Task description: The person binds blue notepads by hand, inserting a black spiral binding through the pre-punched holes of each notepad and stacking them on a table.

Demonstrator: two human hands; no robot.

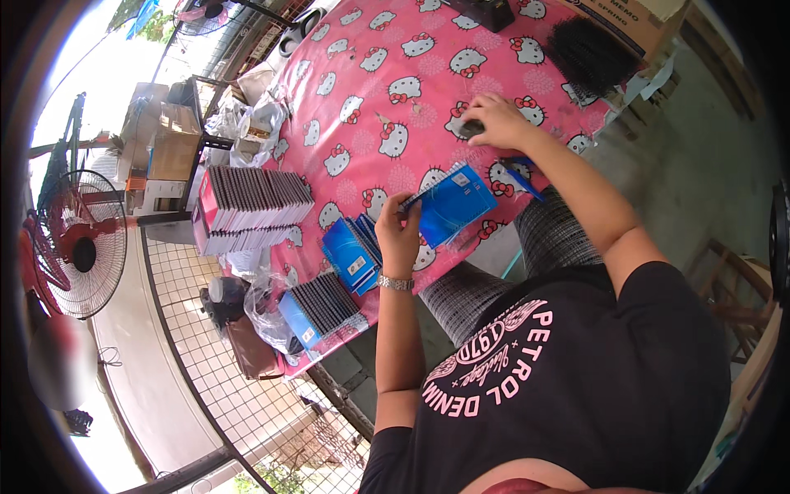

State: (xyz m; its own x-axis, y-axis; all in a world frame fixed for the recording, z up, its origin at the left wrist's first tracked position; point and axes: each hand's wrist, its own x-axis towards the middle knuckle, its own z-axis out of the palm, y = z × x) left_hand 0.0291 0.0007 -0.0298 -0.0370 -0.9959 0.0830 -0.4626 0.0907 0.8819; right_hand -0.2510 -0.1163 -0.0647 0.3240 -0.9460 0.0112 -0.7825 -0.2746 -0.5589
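Observation:
A blue notebook (455,204) lies aslant on the pink patterned tablecloth (362,86), near the table's front edge. At its left end, my left hand (398,232) has its fingers closed on the notebook's corner by the dark spiral edge. Farther off and to the right, my right hand (499,123) reaches over the cloth, fingers curled around a small dark object (471,128) whose kind I cannot make out. Just right of the notebook rests a blue-handled tool (525,179), probably pliers. Several more blue notebooks (352,253) lie overlapping beside my left wrist.
Spiral-bound notebooks with pink covers (255,210) stand stacked at the left. Nearer is a row of blue spiral notebooks (319,309). A heap of black spiral coils (586,58) and a cardboard box (629,29) occupy the far right. A standing fan (82,251) is at far left.

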